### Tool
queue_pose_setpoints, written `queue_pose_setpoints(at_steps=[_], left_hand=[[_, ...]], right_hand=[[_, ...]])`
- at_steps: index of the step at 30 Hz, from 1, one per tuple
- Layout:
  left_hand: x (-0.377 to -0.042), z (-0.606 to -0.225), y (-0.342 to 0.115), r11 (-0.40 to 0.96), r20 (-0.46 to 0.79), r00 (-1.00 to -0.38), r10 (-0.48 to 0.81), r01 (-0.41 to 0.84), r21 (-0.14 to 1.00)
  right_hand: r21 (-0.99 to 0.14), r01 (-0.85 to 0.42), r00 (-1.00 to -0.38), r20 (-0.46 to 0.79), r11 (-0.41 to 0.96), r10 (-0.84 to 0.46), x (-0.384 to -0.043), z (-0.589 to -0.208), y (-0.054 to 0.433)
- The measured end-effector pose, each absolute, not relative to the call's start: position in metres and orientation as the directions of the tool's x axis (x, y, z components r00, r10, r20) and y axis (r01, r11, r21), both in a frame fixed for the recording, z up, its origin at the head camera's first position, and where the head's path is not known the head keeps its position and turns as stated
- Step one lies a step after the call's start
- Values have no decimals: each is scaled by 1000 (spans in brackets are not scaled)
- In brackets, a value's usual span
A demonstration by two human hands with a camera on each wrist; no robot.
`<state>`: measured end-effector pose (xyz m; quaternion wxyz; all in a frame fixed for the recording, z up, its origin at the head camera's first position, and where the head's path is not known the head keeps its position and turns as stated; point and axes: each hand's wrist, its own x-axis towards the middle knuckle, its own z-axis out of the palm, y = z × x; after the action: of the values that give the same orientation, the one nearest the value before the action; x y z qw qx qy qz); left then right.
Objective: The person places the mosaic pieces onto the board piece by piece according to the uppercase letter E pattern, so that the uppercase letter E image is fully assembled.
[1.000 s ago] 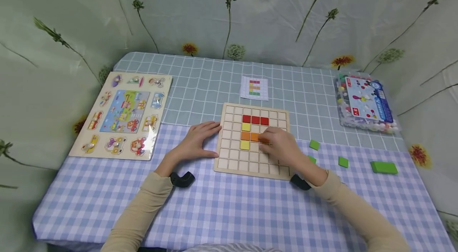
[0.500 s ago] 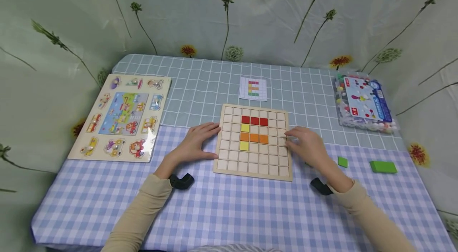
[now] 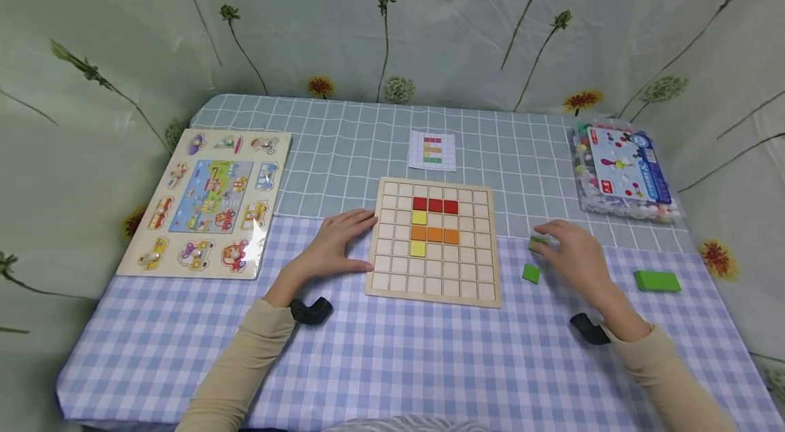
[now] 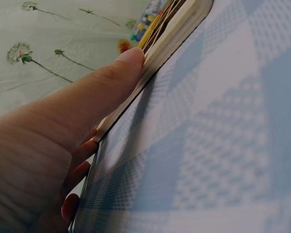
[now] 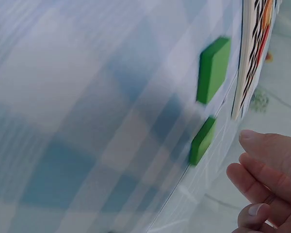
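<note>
A square wooden grid board (image 3: 395, 268) lies mid-table, with red tiles (image 3: 435, 205) in one row, orange tiles (image 3: 434, 234) in another and two yellow tiles (image 3: 418, 249) at the left of the pattern. My left hand (image 3: 339, 244) rests at the board's left edge; in the left wrist view the thumb (image 4: 102, 85) touches its side. To the right of the board, my right hand (image 3: 573, 256) hovers with its fingertips over a green tile (image 5: 202, 141), thumb and fingers apart and nothing between them. Closer to me lies a second green tile (image 3: 531, 273).
A green block (image 3: 657, 281) sits at the right. Behind the board is a paper card (image 3: 432, 150) printed with a coloured grid pattern. A wooden picture puzzle (image 3: 205, 200) occupies the left side, a clear box of colourful pieces (image 3: 628, 172) the back right.
My right hand first set down an orange tile on the board and let go, then moved right to the green tiles, now covering one seen earlier. The left hand stays at the board's edge.
</note>
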<state>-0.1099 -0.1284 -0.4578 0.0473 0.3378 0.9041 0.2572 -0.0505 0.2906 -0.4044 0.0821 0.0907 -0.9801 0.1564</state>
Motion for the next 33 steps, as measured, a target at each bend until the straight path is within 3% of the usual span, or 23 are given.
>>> queue_pose_setpoints(at_steps=[8, 18, 33], left_hand=[[-109, -455, -129, 649, 69, -783, 618, 557, 518], [-109, -455, -128, 631, 87, -771, 630, 575, 520], [-109, -457, -128, 633, 97, -768, 633, 586, 506]], right_hand=[[-318, -200, -968, 211, 927, -137, -51, -409, 305], [-325, -137, -990, 69, 936, -121, -50, -411, 306], [-304, -125, -992, 11, 945, -128, -54, -413, 302]])
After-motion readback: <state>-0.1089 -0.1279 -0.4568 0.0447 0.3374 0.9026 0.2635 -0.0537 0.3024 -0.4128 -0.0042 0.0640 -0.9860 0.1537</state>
